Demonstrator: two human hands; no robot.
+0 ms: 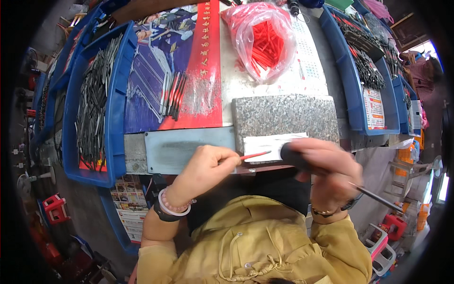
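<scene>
The left hand (208,168) is pinching a slim red rod with a grey tip (256,155) near its end, fingers closed on it, apparently so that most of its length is left free above a flat white pad (253,143). The pad is lying on a speckled grey granite slab (283,113), which is probably serving as a firm, heavy base at the worktop's (136,156) near edge. The right hand (333,168) is blurring, but its fingers are curling round a dark tool with a rounded black end (294,157); that end is pointing toward the rod's tip, and whether they are touching is impossible to tell.

Beyond the slab, a translucent pink plastic bag (235,40) is gaping open, likely for easy reach into its short red sticks (267,47). To the left, red-and-black rods (173,97) are lying side by side, seemingly for tidiness, while a long blue plastic bin (117,104) is containing loose dark slender pieces (97,90).
</scene>
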